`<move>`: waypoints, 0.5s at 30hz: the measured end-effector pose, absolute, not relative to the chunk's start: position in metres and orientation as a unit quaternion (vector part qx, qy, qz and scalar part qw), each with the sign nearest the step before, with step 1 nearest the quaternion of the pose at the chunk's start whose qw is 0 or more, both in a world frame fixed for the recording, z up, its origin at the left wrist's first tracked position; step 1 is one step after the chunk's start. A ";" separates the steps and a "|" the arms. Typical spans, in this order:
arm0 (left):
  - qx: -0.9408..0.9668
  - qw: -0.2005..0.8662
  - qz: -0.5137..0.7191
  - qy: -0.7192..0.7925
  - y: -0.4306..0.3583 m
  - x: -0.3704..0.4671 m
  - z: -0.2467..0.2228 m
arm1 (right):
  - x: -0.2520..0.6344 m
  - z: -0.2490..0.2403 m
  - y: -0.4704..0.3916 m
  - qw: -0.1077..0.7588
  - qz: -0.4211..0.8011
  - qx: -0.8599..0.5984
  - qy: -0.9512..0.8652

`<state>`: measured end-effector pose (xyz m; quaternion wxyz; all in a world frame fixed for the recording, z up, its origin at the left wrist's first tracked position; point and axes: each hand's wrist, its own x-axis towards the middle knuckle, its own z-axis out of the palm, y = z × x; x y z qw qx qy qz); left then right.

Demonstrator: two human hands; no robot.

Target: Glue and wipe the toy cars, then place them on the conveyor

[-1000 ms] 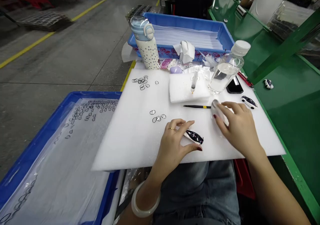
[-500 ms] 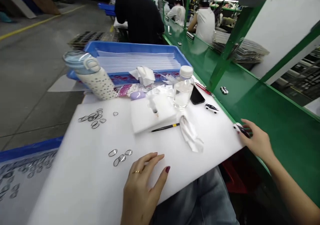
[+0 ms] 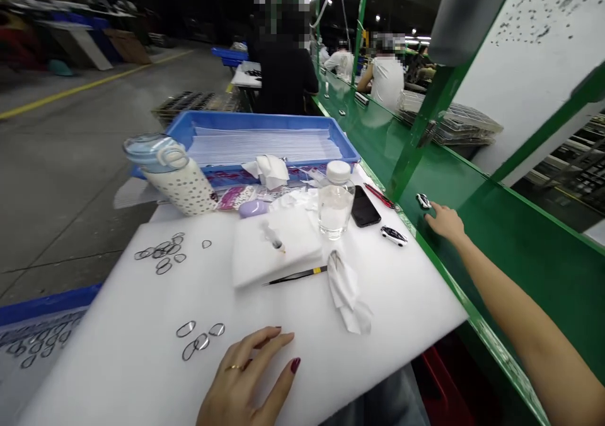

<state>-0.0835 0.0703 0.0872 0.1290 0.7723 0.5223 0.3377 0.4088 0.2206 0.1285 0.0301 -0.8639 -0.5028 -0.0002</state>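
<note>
My left hand [image 3: 248, 379] rests open at the near edge of the white foam-topped table [image 3: 142, 375], fingers loosely spread and nothing in them. Just left of it lie several thin oval metal rings [image 3: 201, 341]; more rings [image 3: 163, 249] are bunched farther back. Out over the green channel on the right, my right hand [image 3: 447, 222] has its thumb and fingertips at the near end of a small white and black toy car [image 3: 423, 201]. Another toy car [image 3: 393, 236] stands on the table's right side. Black tweezers [image 3: 295, 276] lie beside a crumpled white cloth [image 3: 347, 293].
A clear bottle [image 3: 336, 202], a phone [image 3: 365, 207], a red-handled tool [image 3: 379, 195] and a white foam block [image 3: 276, 249] stand or lie mid-table. Behind are a spotted tumbler [image 3: 177, 183] and a blue bin [image 3: 265, 120]. A green post [image 3: 411, 155] rises beside the channel. People sit beyond.
My right hand has left a toy car at the table's right edge and reached farther along the channel to another one. That first car no longer shows. The view has tilted up; my left hand stays open.
</note>
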 end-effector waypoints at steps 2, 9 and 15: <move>0.760 0.133 0.353 0.529 0.069 -0.082 0.087 | 0.409 0.127 0.261 0.012 -0.014 -0.877 -0.480; 0.742 0.120 0.372 0.544 0.066 -0.075 0.091 | 0.423 0.129 0.264 -0.058 -0.003 -0.896 -0.441; 0.776 0.065 0.397 0.485 0.068 -0.074 0.089 | 0.419 0.137 0.171 -0.093 0.007 -0.880 -0.466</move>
